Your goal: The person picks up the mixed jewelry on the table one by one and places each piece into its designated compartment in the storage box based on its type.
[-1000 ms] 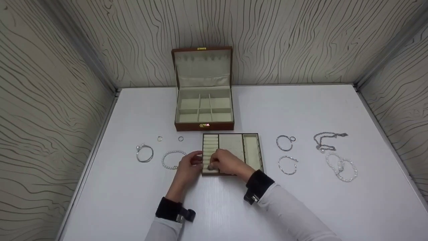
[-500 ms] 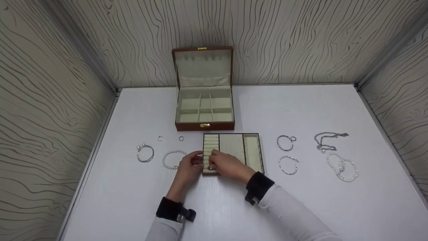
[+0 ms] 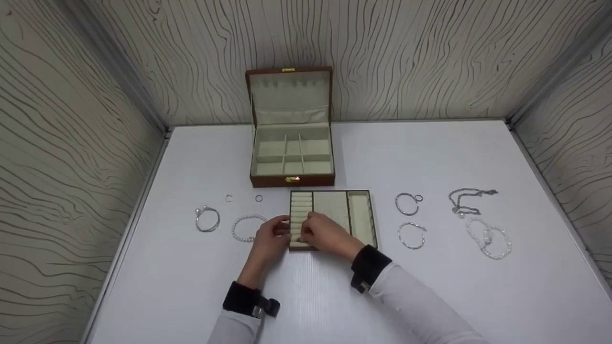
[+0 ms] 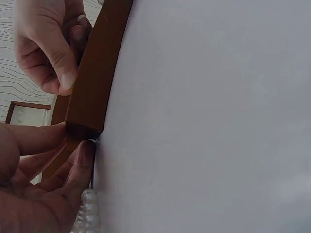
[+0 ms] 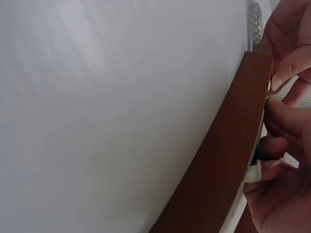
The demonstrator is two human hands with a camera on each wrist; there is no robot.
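Note:
A brown jewelry tray [image 3: 330, 209] lined in cream lies on the white table. My left hand [image 3: 272, 240] grips its near left corner, with the thumb over the rim and fingers against the outer side. My right hand [image 3: 326, 234] reaches over the tray with curled fingers and pinches a small ring at the near end of the ring rolls [image 3: 301, 209]. In the right wrist view, only a shiny bit of the ring [image 5: 267, 95] shows beside the thumb; the fingers hide the rest. A pearl bracelet [image 3: 241, 219] lies just left of my left hand.
Behind the tray stands an open brown jewelry box [image 3: 292, 180] with divided compartments. Two small rings, a gold one [image 3: 229, 198] and a darker one [image 3: 258, 198], and a bangle [image 3: 207, 220] lie left. Bangles [image 3: 411, 236], a chain [image 3: 464, 194] and beaded bracelets [image 3: 497, 243] lie right.
The right hand shifts only slightly over the near ring rolls, and the ring at its fingertips is less visible than before. The left hand stays on the tray's corner.

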